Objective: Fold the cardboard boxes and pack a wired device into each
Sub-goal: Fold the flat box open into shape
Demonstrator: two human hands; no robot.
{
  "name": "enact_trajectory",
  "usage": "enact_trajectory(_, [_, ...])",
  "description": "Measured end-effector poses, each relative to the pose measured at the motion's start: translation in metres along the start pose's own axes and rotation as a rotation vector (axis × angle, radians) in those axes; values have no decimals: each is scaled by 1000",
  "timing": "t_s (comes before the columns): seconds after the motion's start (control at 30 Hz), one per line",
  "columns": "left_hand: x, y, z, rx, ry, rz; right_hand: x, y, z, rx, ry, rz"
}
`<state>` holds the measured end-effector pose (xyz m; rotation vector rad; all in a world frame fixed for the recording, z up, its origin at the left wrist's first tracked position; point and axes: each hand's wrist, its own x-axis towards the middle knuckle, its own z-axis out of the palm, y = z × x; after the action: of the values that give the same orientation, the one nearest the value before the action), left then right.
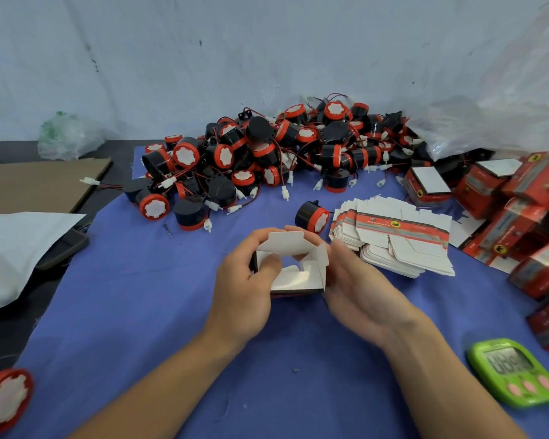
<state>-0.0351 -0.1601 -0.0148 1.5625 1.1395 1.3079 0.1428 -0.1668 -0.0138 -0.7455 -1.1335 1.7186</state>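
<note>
A half-folded cardboard box [293, 274], white inside with its flaps standing up, sits between my hands over the blue cloth. My left hand [246, 286] grips its left side, thumb curled over the rim into the opening. My right hand [355, 286] lies against the box's right wall, its fingers reaching round behind the top flap. One black-and-red wired device [311, 215] lies just behind the box. A stack of flat box blanks [400, 239] fans out to the right. A big heap of wired devices [267, 153] covers the back of the table.
Folded red boxes [520, 198] are piled along the right edge. A green digital timer [514, 372] lies near right. Another device [5, 400] sits at the near left corner. Brown cardboard [35, 182], a white sheet [16, 248] and plastic bags [67, 137] lie left and back.
</note>
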Motion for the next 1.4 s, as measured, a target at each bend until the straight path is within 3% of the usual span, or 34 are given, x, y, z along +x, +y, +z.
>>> enact_trajectory(0.17, [1, -1, 0, -58, -16, -2, 5, 4, 4, -134, 157, -36])
enact_trajectory(0.3, [1, -2, 1, -73, -36, -25, 10, 9, 15, -252, 376, -115])
enact_trajectory(0.43, [4, 2, -2, -217, -8, -142, 11, 10, 20, -286, 465, -154])
enact_trajectory(0.53, [6, 6, -2, -259, 4, -193, 9, 10, 24, -430, 483, -235])
enact_trajectory(0.73, [6, 7, -3, -141, -4, -94, 3, 6, 20, -717, 492, -246])
enact_trajectory(0.93, [5, 4, 0, -81, -50, -92, 0, 0, 14, -743, 378, -135])
enact_trajectory(1.07, [3, 0, 1, -15, -90, -92, -3, -4, 1, -532, 222, -40])
enact_trajectory(1.27, [4, -1, -3, 1, -91, -35, -1, 3, 8, -730, 376, -125])
enact_trajectory(1.4, [7, 3, -12, -126, -184, -6, 1, 4, 16, -615, 434, -179])
